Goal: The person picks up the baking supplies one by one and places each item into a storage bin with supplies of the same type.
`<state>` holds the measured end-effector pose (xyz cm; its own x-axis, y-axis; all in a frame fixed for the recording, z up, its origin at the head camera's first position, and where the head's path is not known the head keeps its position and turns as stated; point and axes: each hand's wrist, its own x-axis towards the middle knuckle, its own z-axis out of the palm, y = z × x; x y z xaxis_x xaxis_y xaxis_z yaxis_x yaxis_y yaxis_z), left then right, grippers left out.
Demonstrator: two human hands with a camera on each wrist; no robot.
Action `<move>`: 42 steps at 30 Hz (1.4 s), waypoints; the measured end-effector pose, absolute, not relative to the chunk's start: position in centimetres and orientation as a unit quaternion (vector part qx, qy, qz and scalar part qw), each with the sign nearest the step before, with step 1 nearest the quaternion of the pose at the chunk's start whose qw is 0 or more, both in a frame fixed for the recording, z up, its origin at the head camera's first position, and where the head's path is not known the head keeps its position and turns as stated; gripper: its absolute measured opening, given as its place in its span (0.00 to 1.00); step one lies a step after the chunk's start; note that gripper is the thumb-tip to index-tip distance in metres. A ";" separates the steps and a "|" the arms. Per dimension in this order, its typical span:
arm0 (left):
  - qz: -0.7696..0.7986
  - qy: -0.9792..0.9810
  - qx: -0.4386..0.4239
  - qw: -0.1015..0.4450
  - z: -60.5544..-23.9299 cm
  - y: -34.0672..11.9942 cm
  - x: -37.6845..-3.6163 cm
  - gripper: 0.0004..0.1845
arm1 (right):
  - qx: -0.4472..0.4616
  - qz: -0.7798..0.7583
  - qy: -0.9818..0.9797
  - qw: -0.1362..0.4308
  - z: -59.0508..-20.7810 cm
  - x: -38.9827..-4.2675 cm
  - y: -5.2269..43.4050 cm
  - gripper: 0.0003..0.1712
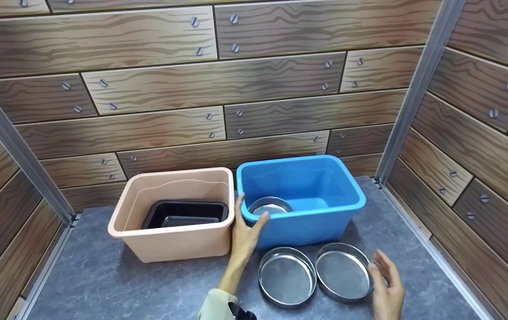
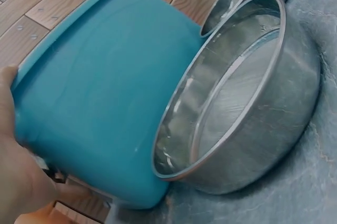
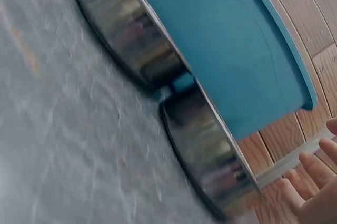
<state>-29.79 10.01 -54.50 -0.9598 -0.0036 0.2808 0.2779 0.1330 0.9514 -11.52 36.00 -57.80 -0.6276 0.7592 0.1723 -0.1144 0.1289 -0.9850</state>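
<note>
**A:** What sits on the tabletop [image 1: 103,275]?

**B:** Two plastic bins stand side by side against a wood-patterned back wall; a peach bin [image 1: 172,213] on the left with a black tray [image 1: 186,214] inside, and a blue bin [image 1: 300,198] on the right with a round metal pan [image 1: 270,206] at its bottom; in front of the blue bin two more round metal pans lie on the grey surface, the left pan [image 1: 287,276] and the right pan [image 1: 343,271], rims touching or nearly so.

**A:** Where are the hands?

**B:** The left hand [image 1: 244,231] reaches up between the bins; its thumb and fingers rest on the blue bin's near left corner, fingers fairly straight, gripping nothing that I can make out; the left wrist view shows the palm against the bin's outer wall; the right hand [image 1: 387,284] hovers just beside the right pan's right edge, fingers spread and relaxed, holding nothing; the right wrist view is blurred, so I cannot tell whether it touches the pan.
</note>
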 end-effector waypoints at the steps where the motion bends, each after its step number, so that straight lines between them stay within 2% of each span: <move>1: -0.654 -0.742 -0.094 0.112 -54.7 10.0 -29.8 0.46 | -0.251 0.606 -0.670 0.348 -58.0 -11.4 36.2 0.24; 7: -0.682 -0.713 -0.099 0.128 -56.2 10.2 -30.1 0.45 | -0.281 0.573 -0.711 0.294 -59.2 -10.8 37.2 0.29; 14: -0.690 -0.695 -0.111 0.168 -57.1 10.9 -30.7 0.42 | -0.292 0.591 -0.698 0.281 -60.2 -10.6 38.1 0.30; 21: -0.670 -0.706 -0.124 0.194 -57.4 11.1 -30.7 0.41 | -0.315 0.613 -0.684 0.238 -61.5 -10.3 38.3 0.34; 30: -0.664 -0.714 -0.119 0.185 -56.9 10.8 -30.8 0.41 | -0.280 0.620 -0.686 0.259 -62.2 -10.7 38.0 0.24; 42: -0.665 -0.718 -0.106 0.176 -56.6 10.7 -30.5 0.41 | -0.312 0.581 -0.721 0.213 -62.2 -10.7 38.3 0.24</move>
